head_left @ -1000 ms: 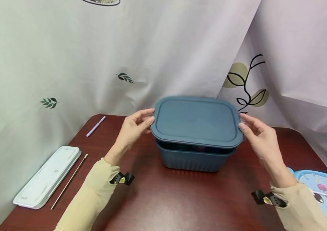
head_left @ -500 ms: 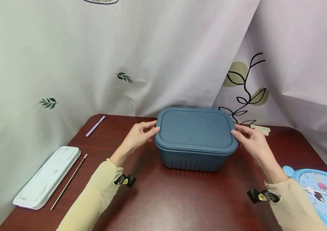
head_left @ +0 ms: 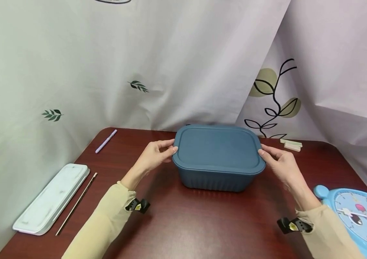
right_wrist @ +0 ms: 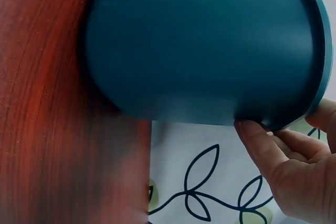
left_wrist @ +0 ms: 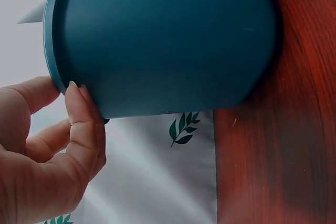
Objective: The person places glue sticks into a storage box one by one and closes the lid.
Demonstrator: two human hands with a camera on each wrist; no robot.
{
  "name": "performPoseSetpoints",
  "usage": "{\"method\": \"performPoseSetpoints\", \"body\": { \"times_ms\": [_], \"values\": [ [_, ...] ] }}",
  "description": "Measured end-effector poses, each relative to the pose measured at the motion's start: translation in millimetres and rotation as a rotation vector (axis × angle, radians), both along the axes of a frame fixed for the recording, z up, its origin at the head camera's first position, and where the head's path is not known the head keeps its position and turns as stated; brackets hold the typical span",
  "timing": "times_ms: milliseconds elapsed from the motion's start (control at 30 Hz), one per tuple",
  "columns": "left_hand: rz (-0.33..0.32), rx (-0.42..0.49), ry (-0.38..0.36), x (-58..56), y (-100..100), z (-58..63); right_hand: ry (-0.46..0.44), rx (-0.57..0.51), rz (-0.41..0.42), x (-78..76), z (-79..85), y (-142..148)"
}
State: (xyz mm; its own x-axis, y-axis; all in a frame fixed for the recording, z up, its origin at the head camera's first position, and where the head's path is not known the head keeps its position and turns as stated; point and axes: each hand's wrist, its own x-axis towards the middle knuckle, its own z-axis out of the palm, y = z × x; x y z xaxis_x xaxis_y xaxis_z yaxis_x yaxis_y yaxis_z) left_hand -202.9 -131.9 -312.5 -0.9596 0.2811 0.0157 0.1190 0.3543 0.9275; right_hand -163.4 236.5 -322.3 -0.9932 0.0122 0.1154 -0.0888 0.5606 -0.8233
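Note:
A blue-grey plastic storage box (head_left: 216, 181) stands on the dark red wooden table, its matching lid (head_left: 217, 147) seated flat on the rim. My left hand (head_left: 152, 156) holds the lid's left edge, thumb on top and fingers at the side. On the opposite edge, my right hand (head_left: 282, 165) pinches the lid the same way. The left wrist view has the left hand (left_wrist: 47, 161) with fingertips under the lid's rim, against the box wall (left_wrist: 168, 45). Likewise the right wrist view shows the right hand (right_wrist: 294, 166) at the rim. The box's contents are hidden.
To the left lie a white flat case (head_left: 52, 199), a thin pencil-like rod (head_left: 76, 205) and a purple pen (head_left: 106, 141). Pale small blocks (head_left: 291, 144) sit at the back right. A light-blue toy clock (head_left: 361, 216) is at the right. Patterned cloth (head_left: 196, 64) hangs behind.
Both hands have lowered the lid from above the box down onto its rim. The dark gap between lid and box has closed, and the pale blocks behind have come into sight.

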Motion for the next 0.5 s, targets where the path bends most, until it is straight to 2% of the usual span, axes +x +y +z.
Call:
{"method": "performPoseSetpoints", "body": {
  "times_ms": [200, 500],
  "values": [
    [-0.013, 0.016, 0.009, 5.5, -7, -0.6, 0.037, 0.047, -0.001, 8.8, 0.3, -4],
    [-0.011, 0.017, -0.013, 18.1, -23, -0.7, 0.096, 0.039, 0.000, 25.9, -2.6, -18]
  ]
}}
